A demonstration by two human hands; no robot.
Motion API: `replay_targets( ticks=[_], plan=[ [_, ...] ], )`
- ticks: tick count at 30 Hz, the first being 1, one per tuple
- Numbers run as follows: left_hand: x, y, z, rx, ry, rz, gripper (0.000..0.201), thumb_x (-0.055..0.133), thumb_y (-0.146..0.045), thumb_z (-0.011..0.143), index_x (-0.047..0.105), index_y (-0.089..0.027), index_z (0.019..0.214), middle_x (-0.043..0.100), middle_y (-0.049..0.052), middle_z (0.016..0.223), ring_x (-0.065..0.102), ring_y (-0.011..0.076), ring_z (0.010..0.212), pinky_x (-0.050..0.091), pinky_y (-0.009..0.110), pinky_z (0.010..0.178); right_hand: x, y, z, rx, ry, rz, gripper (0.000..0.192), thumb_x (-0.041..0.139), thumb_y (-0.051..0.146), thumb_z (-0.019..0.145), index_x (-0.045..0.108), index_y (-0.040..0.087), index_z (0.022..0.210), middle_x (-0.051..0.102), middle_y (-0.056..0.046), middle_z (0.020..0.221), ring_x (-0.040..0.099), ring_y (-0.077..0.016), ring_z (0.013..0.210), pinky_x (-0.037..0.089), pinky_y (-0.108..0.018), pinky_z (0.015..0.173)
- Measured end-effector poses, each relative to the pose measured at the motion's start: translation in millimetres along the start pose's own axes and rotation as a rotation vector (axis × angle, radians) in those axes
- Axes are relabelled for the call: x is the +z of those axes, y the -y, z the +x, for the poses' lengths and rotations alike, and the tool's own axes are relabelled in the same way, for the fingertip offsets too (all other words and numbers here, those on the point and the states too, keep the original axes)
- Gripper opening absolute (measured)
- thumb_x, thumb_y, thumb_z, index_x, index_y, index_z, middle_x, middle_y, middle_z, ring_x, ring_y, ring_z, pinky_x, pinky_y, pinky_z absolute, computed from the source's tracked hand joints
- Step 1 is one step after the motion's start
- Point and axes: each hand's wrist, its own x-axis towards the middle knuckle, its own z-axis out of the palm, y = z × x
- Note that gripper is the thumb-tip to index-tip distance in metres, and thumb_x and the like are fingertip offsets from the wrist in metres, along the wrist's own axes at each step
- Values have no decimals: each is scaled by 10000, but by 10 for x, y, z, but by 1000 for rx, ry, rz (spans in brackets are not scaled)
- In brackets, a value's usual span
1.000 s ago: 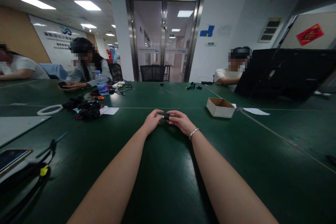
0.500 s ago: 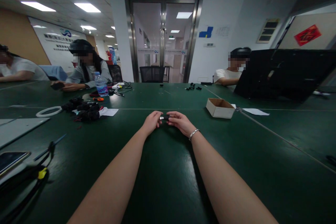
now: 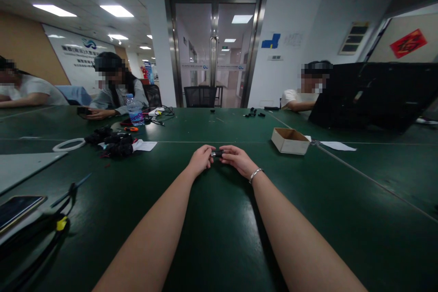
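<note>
Both hands meet over the middle of the green tabletop [image 3: 219,237], fingertips pinched from either side on a small black part [image 3: 216,153] with a pale, perhaps metal, end. The left hand [image 3: 201,159] grips its left end and the right hand [image 3: 237,159] its right end, a bracelet [image 3: 255,174] on that wrist. The part sits just above the tabletop, between the two sets of fingers; it is too small to tell whether it is one piece or two being joined.

Judging by this, the work on this piece seems to be midway: it is in hand and being handled, not set down. A heap of similar black parts [image 3: 114,143] lies well apart to the left beside a white ring [image 3: 68,145] and a sheet of paper [image 3: 145,145], and an open cardboard box [image 3: 290,140] stands to the right; its contents do not show. How many pieces are finished cannot be read from here.

Other people sit at the far side of the tabletop, their hands on their own things.
</note>
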Motion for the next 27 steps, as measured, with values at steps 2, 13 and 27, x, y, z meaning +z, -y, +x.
replay_targets(
  ticks=[2, 13, 27],
  plan=[
    [3, -1, -4, 18, -21, 13, 257, 374, -236, 871, 550, -155, 1040, 500, -21, 617, 441, 65, 400, 301, 165, 377, -5, -7, 4, 0, 0, -3, 248, 609, 2, 749, 656, 154, 939, 611, -38, 867, 632, -102, 703, 556, -171, 635],
    [-18, 73, 24, 71, -13, 21, 304, 467, -174, 755, 569, -181, 1041, 502, -3, 725, 483, 87, 546, 364, 171, 426, -9, -30, 15, -12, -5, -22, 260, 637, 11, 723, 664, 165, 931, 614, -29, 863, 627, -103, 710, 553, -185, 644],
    [-26, 39, 4, 57, 2, 16, 305, 485, -249, 800, 528, -185, 1095, 522, -11, 692, 470, 72, 482, 335, 162, 406, -6, -17, -2, -18, 3, -9, 247, 621, 21, 745, 659, 162, 944, 618, -40, 872, 628, -103, 702, 544, -183, 646]
  ],
)
